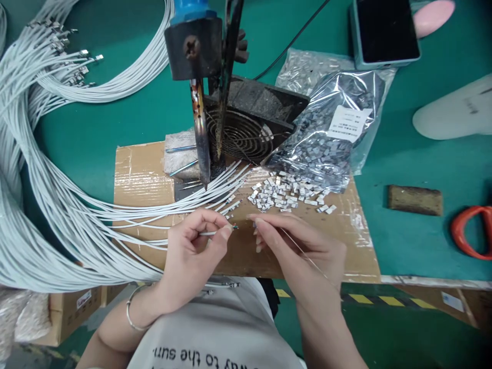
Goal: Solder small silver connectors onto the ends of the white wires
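Note:
My left hand [196, 256] is closed in a pinch on a white cable [207, 233], whose bare coloured wire ends poke out past the fingertips. My right hand [307, 251] pinches a thin solder wire [302, 250] that trails back over the palm. A small bit shows under its fingertips, too small to make out. A gap separates the two hands. Above them, a soldering iron [200, 123] points tip-down from a clamp. Loose small metal connectors [284, 193] are heaped on the cardboard [326, 241] beyond my right hand.
Bundled white cables [57, 205] fill the left side. Behind the iron stands a black fan [246, 130]. Bags of connectors [326, 154] lie back right. Farther right are a brown block [415, 200], red-handled tool [457, 233], white bottle [453, 110] and dark-screened device [386, 31].

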{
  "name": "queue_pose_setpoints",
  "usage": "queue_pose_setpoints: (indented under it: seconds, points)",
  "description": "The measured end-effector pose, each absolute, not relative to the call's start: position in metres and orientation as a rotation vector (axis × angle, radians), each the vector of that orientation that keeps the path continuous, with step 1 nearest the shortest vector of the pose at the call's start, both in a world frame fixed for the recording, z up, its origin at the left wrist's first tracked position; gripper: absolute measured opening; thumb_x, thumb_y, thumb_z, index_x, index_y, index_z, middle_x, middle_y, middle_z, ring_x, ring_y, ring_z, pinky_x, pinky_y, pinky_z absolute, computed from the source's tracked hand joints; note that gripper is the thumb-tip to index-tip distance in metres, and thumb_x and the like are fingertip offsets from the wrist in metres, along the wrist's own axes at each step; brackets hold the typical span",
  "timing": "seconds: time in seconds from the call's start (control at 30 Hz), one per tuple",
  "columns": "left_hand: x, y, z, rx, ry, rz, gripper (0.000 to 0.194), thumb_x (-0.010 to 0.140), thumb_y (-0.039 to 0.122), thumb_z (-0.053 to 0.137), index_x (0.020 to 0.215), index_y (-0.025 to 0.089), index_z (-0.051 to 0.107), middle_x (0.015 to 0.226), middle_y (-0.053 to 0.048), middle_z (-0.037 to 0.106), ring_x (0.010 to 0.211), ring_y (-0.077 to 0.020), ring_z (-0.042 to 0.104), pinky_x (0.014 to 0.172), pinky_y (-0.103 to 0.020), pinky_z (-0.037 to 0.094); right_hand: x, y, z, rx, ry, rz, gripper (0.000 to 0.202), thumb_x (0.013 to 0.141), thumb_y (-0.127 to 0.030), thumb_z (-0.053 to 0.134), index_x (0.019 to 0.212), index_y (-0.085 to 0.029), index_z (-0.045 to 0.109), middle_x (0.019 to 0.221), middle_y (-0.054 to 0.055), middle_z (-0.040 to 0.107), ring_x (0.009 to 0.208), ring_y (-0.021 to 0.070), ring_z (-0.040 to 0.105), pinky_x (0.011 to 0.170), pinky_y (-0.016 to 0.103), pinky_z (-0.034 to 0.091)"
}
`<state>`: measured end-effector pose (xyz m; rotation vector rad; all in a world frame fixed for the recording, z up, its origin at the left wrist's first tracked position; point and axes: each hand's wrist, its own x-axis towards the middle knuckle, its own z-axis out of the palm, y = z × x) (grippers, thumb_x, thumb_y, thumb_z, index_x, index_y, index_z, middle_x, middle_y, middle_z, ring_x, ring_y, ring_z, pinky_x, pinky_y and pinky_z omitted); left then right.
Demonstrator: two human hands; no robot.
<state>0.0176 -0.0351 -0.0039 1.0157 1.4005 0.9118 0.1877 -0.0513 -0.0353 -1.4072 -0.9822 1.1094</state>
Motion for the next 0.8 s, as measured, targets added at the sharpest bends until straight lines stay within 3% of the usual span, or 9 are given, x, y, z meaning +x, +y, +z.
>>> queue_pose_setpoints:
  seconds: [0.37,0.57,0.7,0.77,0.8]
  points:
    - [0.015,-0.037,-0.003,1.014,1.398,0.885,0.009,0.094,0.018,0.075,0.084,0.019,0.075,0.070,0.002,0.066,0.058,-0.0089,0.048,0.051,-0.018,0.036,0.187,-0.053,-0.033,-1.362,-1.141,1.113,0.016,0.097,-0.019,0.078,0.096,-0.029,0.090,0.077,0.001,0.077,0.061,0.0137,0.066,0.055,0.026,0.055]
    - [-0.002,-0.053,0.005,0.949,1.237,0.599,0.022,0.099,0.038,0.079,0.084,0.021,0.077,0.064,0.003,0.055,0.055,-0.0098,0.037,0.049,-0.021,0.027,0.207,-0.054,-0.044,-1.540,-1.343,0.803,0.016,0.100,-0.031,0.075,0.105,-0.025,0.089,0.086,0.004,0.081,0.064,0.0152,0.070,0.057,0.028,0.056]
    - [-0.022,-0.068,0.001,0.856,1.238,0.430,0.028,0.097,0.050,0.079,0.093,0.023,0.084,0.063,0.001,0.054,0.057,-0.0124,0.037,0.052,-0.025,0.025,0.283,-0.068,-0.036,-1.842,-1.219,0.342,0.028,0.101,-0.046,0.072,0.104,-0.026,0.091,0.092,0.009,0.085,0.078,0.0222,0.077,0.071,0.038,0.059]
    - [-0.027,-0.073,-0.002,0.900,1.197,0.416,0.030,0.099,0.051,0.076,0.094,0.023,0.087,0.069,-0.003,0.065,0.059,-0.0134,0.041,0.052,-0.025,0.027,0.332,-0.074,-0.030,-2.008,-1.098,0.117,0.024,0.093,-0.037,0.082,0.106,-0.019,0.092,0.094,0.013,0.086,0.084,0.0259,0.078,0.078,0.046,0.052]
    - [-0.027,-0.075,-0.003,0.916,1.201,0.436,0.029,0.100,0.050,0.076,0.094,0.024,0.087,0.076,-0.006,0.072,0.060,-0.0138,0.045,0.053,-0.025,0.029,0.356,-0.075,-0.029,-2.077,-1.054,0.035,0.021,0.085,-0.033,0.089,0.096,-0.016,0.092,0.080,0.011,0.083,0.080,0.0271,0.078,0.075,0.048,0.047]
